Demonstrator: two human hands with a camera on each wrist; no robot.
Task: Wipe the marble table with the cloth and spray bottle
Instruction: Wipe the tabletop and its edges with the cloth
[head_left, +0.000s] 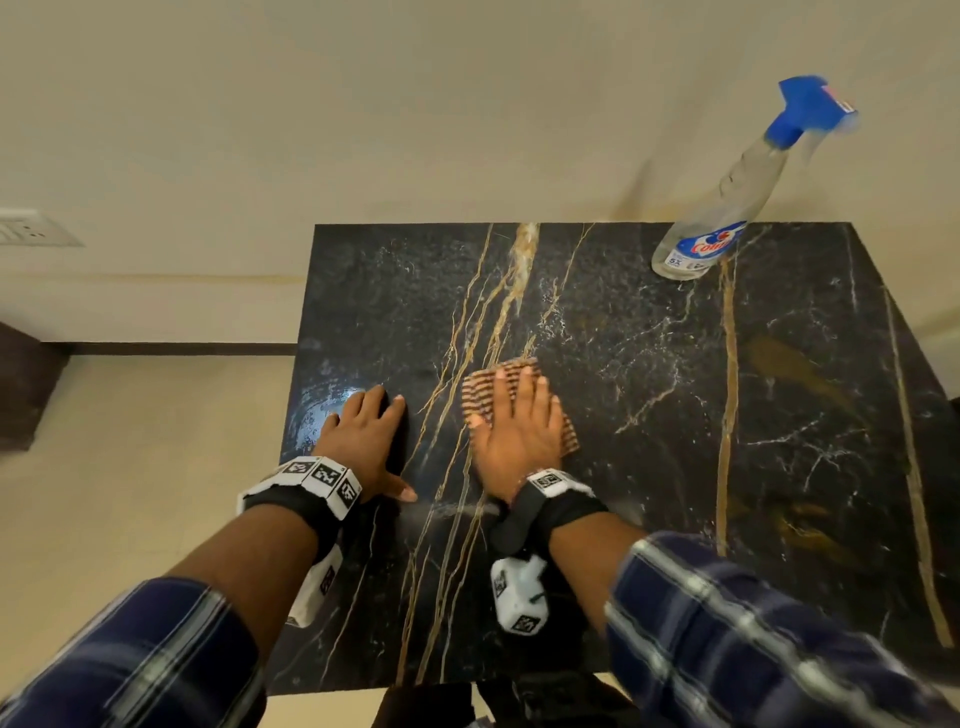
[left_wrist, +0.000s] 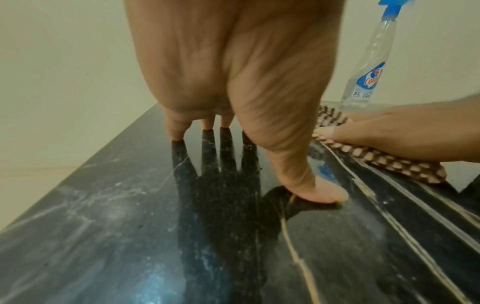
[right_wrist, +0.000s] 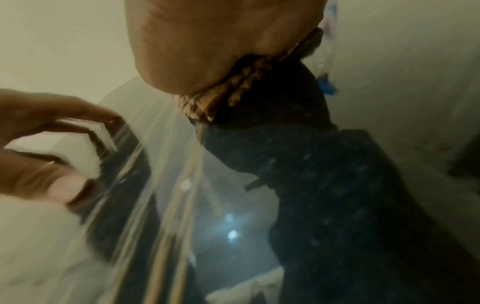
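Bottle: a clear spray bottle (head_left: 727, 197) with a blue trigger head stands upright at the far right corner of the table (head_left: 675, 415), well apart from both hands; it looks nearly empty, though whether liquid remains low down cannot be told.
Table: black marble with gold and white veins, against a pale wall.
Cloth: a brown-and-cream patterned cloth (head_left: 488, 397) lies flat near the table's middle, under the right hand.
Right hand: the right hand (head_left: 514, 431) lies palm down on the cloth, fingers straight and slightly spread, pressing it to the marble.
Left hand: the left hand (head_left: 363, 436) is just left of the cloth, fingers straight and apart, fingertips and thumb touching the bare marble.
Head view only: plaid sleeves, wrist straps with markers, a wall socket (head_left: 26, 228) far left.
Left wrist view only: the left hand's dark reflection in the glossy top; the bottle's label (left_wrist: 369, 80).
Right wrist view only: the cloth's edge (right_wrist: 233, 92) bunched under the palm; the picture is blurred.
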